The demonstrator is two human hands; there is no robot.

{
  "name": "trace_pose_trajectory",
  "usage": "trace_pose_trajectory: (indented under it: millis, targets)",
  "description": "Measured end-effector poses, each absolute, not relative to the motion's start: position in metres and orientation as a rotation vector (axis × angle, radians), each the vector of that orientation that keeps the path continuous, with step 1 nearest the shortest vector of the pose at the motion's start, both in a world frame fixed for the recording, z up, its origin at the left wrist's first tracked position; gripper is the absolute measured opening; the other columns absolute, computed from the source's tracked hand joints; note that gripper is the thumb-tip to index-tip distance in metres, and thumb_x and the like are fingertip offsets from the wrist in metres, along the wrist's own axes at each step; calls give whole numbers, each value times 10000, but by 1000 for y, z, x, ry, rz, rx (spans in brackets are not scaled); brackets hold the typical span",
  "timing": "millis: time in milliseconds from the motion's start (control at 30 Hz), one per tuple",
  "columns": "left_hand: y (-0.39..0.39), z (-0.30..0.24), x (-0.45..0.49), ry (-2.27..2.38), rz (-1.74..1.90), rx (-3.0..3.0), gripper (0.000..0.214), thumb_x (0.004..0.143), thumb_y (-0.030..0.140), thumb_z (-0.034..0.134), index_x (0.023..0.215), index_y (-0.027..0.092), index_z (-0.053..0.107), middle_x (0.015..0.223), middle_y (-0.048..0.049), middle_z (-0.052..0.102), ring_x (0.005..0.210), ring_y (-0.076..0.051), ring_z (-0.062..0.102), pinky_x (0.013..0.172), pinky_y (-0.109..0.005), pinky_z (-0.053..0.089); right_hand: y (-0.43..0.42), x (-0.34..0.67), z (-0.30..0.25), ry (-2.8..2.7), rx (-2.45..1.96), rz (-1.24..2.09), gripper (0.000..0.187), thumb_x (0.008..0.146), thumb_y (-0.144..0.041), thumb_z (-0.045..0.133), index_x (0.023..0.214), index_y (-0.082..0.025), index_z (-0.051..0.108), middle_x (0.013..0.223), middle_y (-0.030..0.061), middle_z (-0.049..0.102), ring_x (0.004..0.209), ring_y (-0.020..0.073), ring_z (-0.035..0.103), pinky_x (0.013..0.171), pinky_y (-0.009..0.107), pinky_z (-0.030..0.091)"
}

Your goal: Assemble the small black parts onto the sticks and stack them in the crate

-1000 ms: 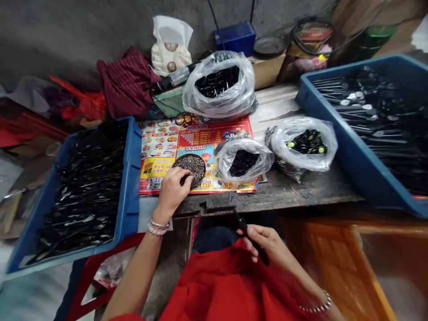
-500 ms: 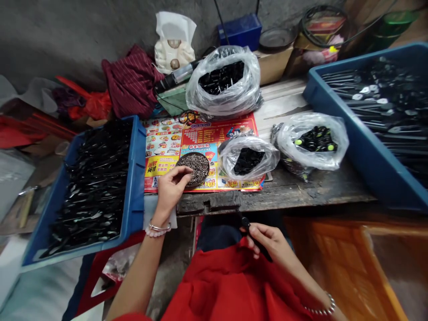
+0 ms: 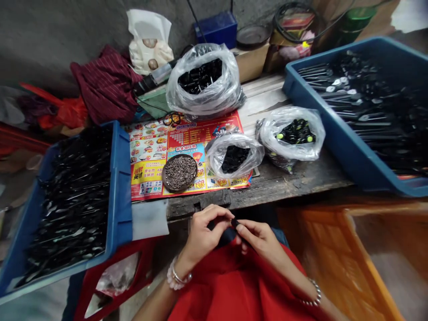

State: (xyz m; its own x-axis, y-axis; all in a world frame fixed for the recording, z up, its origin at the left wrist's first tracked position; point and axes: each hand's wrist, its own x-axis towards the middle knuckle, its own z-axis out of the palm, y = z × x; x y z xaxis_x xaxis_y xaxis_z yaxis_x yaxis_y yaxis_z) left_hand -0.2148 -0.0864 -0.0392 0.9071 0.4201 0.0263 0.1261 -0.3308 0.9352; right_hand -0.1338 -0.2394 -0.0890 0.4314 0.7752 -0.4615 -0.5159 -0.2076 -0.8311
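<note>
Over my lap, my right hand (image 3: 257, 236) pinches a small black plastic piece (image 3: 235, 222) between thumb and fingers; the rest of the piece is hidden against the dark clothing. My left hand (image 3: 209, 227) is closed in a pinch at the piece's end, its fingertips almost touching it. Whatever is between the left fingertips is too small to make out. Beyond the left hand, a round dark dish (image 3: 180, 173) full of small metal fasteners rests on a printed flyer (image 3: 149, 171). A clear bag of black parts (image 3: 236, 156) stands right of the dish.
At left is a blue bin (image 3: 118, 187) heaped with black parts; another blue bin (image 3: 321, 104) with long black pieces is at right. More bags (image 3: 203, 80) of black parts stand behind. An orange crate (image 3: 331, 249) sits below the table edge at right.
My left hand has left the dish of fasteners and come down and right to the black piece in my right hand. The view has shifted, so the table things appear further left.
</note>
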Motion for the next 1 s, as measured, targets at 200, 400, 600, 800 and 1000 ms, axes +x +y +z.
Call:
trace_pose_trajectory:
  millis: [200, 400, 600, 800, 1000]
  targets:
    - [-88, -41, -214, 274, 391, 2043, 194, 838, 9, 585, 877, 172, 681, 826, -31, 703, 778, -151, 630, 723, -258, 495, -241, -134, -90, -341, -1314, 1187, 496, 881, -607, 595, 747, -133, 643, 624, 20, 610, 480, 99, 497, 489, 220, 421]
    - [-92, -44, -216, 80, 428, 2216, 188, 897, 16, 526, 952, 155, 640, 857, -66, 686, 810, -173, 596, 745, -302, 488, -243, -135, -90, -399, -1349, 1162, 473, 916, -578, 555, 868, -128, 693, 648, 20, 624, 498, 112, 510, 500, 225, 419]
    - [-93, -41, -222, 307, 360, 2148, 194, 889, 82, 584, 1005, 210, 673, 964, -51, 622, 854, -162, 599, 750, -267, 499, -244, -133, -88, -411, -1358, 1158, 474, 917, -578, 553, 807, -137, 689, 646, 28, 635, 507, 121, 521, 508, 230, 421]
    - [-85, -33, -223, 563, 218, 1800, 220, 843, 164, 634, 1056, 212, 662, 1087, -66, 629, 860, -157, 633, 769, -251, 537, -245, -130, -84, -448, -1387, 1162, 502, 909, -608, 545, 799, -144, 702, 646, 37, 653, 498, 130, 527, 502, 240, 414]
    - [-86, -32, -218, 638, -29, 1648, 202, 747, 204, 688, 945, 162, 693, 898, -54, 697, 745, -160, 650, 654, -226, 545, -246, -130, -78, -570, -1422, 1145, 424, 963, -487, 496, 814, -153, 710, 648, 31, 653, 502, 134, 530, 502, 235, 398]
